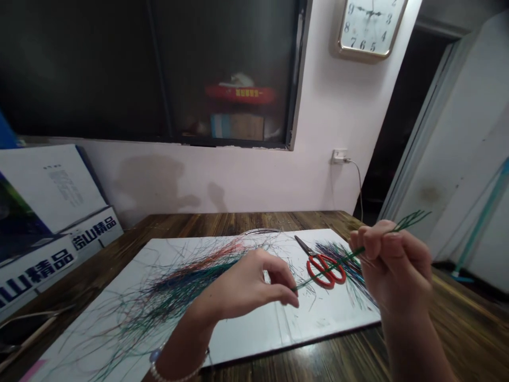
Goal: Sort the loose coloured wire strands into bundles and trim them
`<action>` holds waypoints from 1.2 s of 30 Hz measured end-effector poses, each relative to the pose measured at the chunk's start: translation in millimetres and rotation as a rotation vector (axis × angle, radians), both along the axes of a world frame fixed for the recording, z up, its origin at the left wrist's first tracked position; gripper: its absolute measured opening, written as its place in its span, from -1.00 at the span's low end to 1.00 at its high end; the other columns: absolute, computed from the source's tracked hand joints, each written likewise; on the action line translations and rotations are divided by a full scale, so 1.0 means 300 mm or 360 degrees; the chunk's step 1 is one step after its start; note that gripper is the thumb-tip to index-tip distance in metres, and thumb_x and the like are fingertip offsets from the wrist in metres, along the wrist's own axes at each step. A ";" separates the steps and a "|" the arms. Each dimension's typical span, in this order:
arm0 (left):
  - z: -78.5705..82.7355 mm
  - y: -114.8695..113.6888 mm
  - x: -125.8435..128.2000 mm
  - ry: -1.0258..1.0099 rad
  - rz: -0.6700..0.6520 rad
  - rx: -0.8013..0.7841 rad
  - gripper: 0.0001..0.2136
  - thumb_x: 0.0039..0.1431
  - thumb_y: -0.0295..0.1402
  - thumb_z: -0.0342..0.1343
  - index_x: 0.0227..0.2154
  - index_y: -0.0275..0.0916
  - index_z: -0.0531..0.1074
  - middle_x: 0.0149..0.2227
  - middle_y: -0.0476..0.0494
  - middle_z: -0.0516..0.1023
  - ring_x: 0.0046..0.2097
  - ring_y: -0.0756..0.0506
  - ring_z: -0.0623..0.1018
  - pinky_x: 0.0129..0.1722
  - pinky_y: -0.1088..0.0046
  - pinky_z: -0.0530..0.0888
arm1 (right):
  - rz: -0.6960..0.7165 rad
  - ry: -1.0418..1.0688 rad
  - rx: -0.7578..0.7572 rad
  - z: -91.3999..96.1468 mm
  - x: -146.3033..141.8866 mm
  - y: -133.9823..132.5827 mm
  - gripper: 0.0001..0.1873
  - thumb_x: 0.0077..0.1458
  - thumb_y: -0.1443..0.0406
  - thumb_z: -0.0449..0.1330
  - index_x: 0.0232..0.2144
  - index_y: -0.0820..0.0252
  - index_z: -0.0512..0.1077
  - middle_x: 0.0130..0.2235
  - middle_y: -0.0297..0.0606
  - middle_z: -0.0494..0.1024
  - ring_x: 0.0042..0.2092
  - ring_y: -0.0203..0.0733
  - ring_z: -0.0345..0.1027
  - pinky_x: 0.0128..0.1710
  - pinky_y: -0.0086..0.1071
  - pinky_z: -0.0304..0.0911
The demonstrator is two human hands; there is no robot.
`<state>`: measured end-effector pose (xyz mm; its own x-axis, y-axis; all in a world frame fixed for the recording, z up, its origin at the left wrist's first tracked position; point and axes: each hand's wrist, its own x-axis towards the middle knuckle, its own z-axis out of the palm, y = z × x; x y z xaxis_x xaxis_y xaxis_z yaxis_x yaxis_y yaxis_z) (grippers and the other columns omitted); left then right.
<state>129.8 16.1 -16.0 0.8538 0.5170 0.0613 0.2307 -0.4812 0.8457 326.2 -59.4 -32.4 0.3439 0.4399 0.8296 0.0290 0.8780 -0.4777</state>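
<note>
My right hand [392,262] is closed around a thin bundle of green wires [352,254], whose loose ends fan out above the fist. The bundle runs down to the left, where my left hand [260,281] pinches its other end between thumb and fingers. Behind the bundle, scissors [323,269] with red handles lie on the white board [254,345], blades pointing away to the left. Left of the scissors a large loose heap of colored wires [175,281] in green, blue and red spreads over the board. Another wire pile [353,273] lies at its right, partly behind my right hand.
The board rests on a dark wooden table [318,220] against a white wall. Boxes with printed lettering [95,228] stand at the left. On the wall are a clock [368,26] and a socket [340,156] with a plugged-in cable. Short wire clippings lie near the scissors.
</note>
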 end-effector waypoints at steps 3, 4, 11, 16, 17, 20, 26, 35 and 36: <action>0.005 -0.018 0.012 -0.0180 0.0152 0.0133 -0.78 -0.05 -0.22 0.26 -0.31 -0.18 0.55 -0.23 -0.06 0.57 -0.19 -0.06 0.46 -0.25 0.44 0.33 | -0.0054 -0.0145 -0.0247 -0.002 -0.012 -0.003 -0.67 0.21 0.25 0.07 -0.58 0.18 0.38 -0.63 -0.41 0.14 -0.61 -0.39 -0.10 -0.62 -0.39 -0.14; 0.008 -0.025 0.016 -0.0243 0.0178 0.0160 -0.76 -0.03 -0.23 0.25 -0.27 -0.16 0.55 -0.19 -0.06 0.57 -0.14 -0.07 0.46 -0.20 0.42 0.34 | 0.0001 -0.0272 -0.0390 -0.001 -0.017 -0.004 -0.67 0.22 0.23 0.05 -0.55 0.18 0.40 -0.64 -0.42 0.13 -0.62 -0.39 -0.09 -0.62 -0.40 -0.15; 0.000 -0.041 0.041 -0.0528 0.0241 0.0010 -0.94 0.00 -0.41 0.22 -0.42 -0.26 0.49 -0.35 -0.02 0.57 -0.28 -0.01 0.52 -0.32 0.49 0.38 | 0.0141 -0.0926 -0.0767 -0.005 -0.070 0.018 -0.78 0.21 0.27 0.06 -0.38 0.20 0.47 -0.61 -0.42 0.23 -0.57 -0.38 0.04 -0.60 -0.45 -0.04; -0.019 -0.033 0.047 -0.0590 0.0132 -0.0438 -0.93 -0.02 -0.50 0.19 -0.43 -0.27 0.42 -0.47 0.01 0.57 -0.37 0.03 0.55 -0.46 0.59 0.38 | 0.0090 -0.0783 -0.0763 0.002 -0.093 0.018 -0.85 0.16 0.30 0.13 -0.38 0.15 0.50 -0.57 -0.40 0.31 -0.56 -0.41 0.08 -0.62 -0.49 0.01; -0.021 -0.033 0.046 -0.0559 0.0140 -0.0465 -0.93 -0.02 -0.51 0.18 -0.42 -0.27 0.43 -0.47 -0.01 0.57 -0.37 0.02 0.55 -0.49 0.61 0.37 | 0.0085 -0.0731 -0.0781 0.003 -0.094 0.019 -0.85 0.15 0.29 0.13 -0.38 0.15 0.50 -0.57 -0.41 0.31 -0.57 -0.42 0.08 -0.63 -0.50 0.01; -0.022 -0.035 0.043 -0.0450 0.0087 -0.0546 -0.93 0.02 -0.52 0.11 -0.41 -0.29 0.47 -0.41 -0.08 0.60 -0.32 -0.03 0.59 -0.56 0.63 0.37 | 0.0143 -0.0584 -0.0811 -0.001 -0.087 0.029 -0.88 0.13 0.28 0.17 -0.40 0.16 0.49 -0.57 -0.41 0.33 -0.57 -0.43 0.11 -0.64 -0.52 0.03; -0.025 -0.041 0.050 -0.0270 -0.0083 -0.0807 -0.90 0.02 -0.52 0.08 -0.42 -0.29 0.48 -0.44 -0.06 0.59 -0.40 0.00 0.61 -0.60 0.67 0.37 | 0.0604 -0.0284 -0.0805 -0.019 -0.066 0.047 -0.94 0.01 0.30 0.28 -0.41 0.17 0.46 -0.51 -0.37 0.40 -0.59 -0.43 0.22 -0.67 -0.55 0.12; -0.025 -0.051 0.055 -0.0242 -0.0253 -0.0967 -0.98 -0.01 -0.47 0.14 -0.48 -0.31 0.42 -0.42 -0.11 0.59 -0.43 -0.03 0.60 -0.63 0.65 0.40 | 0.0859 -0.0059 -0.0836 -0.012 -0.072 0.042 -0.85 -0.11 0.32 0.35 -0.42 0.17 0.47 -0.50 -0.37 0.46 -0.63 -0.44 0.24 -0.69 -0.56 0.23; -0.027 -0.051 0.058 -0.0244 -0.0246 -0.0959 -0.97 -0.01 -0.47 0.14 -0.49 -0.32 0.42 -0.42 -0.11 0.59 -0.43 -0.03 0.60 -0.64 0.65 0.39 | 0.0810 -0.0044 -0.0822 -0.016 -0.075 0.044 -0.86 -0.11 0.33 0.35 -0.42 0.17 0.47 -0.49 -0.37 0.46 -0.63 -0.44 0.26 -0.68 -0.56 0.24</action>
